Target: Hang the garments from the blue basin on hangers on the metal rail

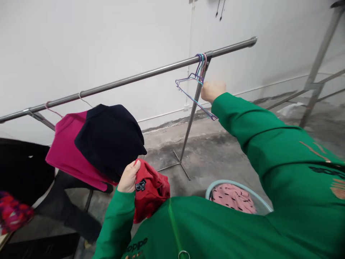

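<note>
Left hand (128, 177): fingers closed on a red garment (151, 192), held low, just under the dark top (110, 138).
Right hand (212, 90): stretched up to the bunch of hangers (195, 86); it is blurred, so whether the fingers are closed on one cannot be told.
Hangers: three or four thin wire ones, hooked together on the rail (134, 77) beside its upright post.
Doing it well: judged from this, lift only one hook clear of the bunch, keeping the red garment off the floor.
Hung clothes: two counted, a pink top (67, 151) and the dark top overlapping it.
Basket (262, 203): one, on the floor, with a pink spotted cloth (233, 198) inside.
</note>
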`<move>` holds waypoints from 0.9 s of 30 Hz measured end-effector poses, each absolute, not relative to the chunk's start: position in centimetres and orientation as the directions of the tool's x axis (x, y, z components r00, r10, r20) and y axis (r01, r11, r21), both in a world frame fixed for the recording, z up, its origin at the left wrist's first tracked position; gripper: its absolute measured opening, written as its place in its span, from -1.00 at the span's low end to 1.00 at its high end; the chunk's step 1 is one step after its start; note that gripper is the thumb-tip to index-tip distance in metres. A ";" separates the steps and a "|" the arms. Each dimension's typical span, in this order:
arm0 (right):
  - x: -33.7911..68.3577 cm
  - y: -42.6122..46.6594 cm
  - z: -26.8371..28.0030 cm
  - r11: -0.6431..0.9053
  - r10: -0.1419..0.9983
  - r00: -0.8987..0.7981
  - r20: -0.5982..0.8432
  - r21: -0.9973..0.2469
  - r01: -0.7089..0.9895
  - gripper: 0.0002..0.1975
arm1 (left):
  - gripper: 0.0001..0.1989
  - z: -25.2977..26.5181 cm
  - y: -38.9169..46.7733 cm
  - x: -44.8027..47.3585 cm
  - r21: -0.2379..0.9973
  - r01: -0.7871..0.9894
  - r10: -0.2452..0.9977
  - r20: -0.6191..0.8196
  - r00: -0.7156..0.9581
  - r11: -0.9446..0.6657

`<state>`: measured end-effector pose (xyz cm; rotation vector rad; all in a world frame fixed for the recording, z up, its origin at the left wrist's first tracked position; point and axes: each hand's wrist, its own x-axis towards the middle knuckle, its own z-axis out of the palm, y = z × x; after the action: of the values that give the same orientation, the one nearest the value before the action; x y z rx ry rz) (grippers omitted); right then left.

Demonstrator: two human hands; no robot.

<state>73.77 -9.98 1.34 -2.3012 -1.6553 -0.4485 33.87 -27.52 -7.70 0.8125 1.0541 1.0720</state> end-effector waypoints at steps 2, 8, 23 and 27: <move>73.9 -9.9 1.6 -0.289 0.864 0.301 0.403 -0.092 0.953 -0.72 | -0.50 -7.8 -27.6 34.0 0.909 -0.282 0.951 -0.280 0.128 0.306; 73.5 -11.0 2.8 -0.125 0.827 0.266 0.495 -0.300 0.946 -0.78 | -0.49 -8.3 -27.1 34.5 0.911 -0.269 0.948 -0.282 0.145 0.312; 70.4 -24.9 -10.9 0.254 0.958 0.082 0.275 -0.945 0.207 -0.63 | -0.64 -8.5 -23.6 34.8 0.954 -0.204 0.965 -0.183 0.188 0.221; 73.4 -25.1 -8.5 0.214 0.976 -0.080 0.200 -0.949 0.230 -0.47 | -0.67 -7.8 -22.3 34.2 0.969 -0.142 0.961 -0.170 0.217 0.203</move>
<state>73.41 -25.09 -8.50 -1.1924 -1.5166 0.9670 34.22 -22.30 -7.85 1.0438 1.0268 0.9977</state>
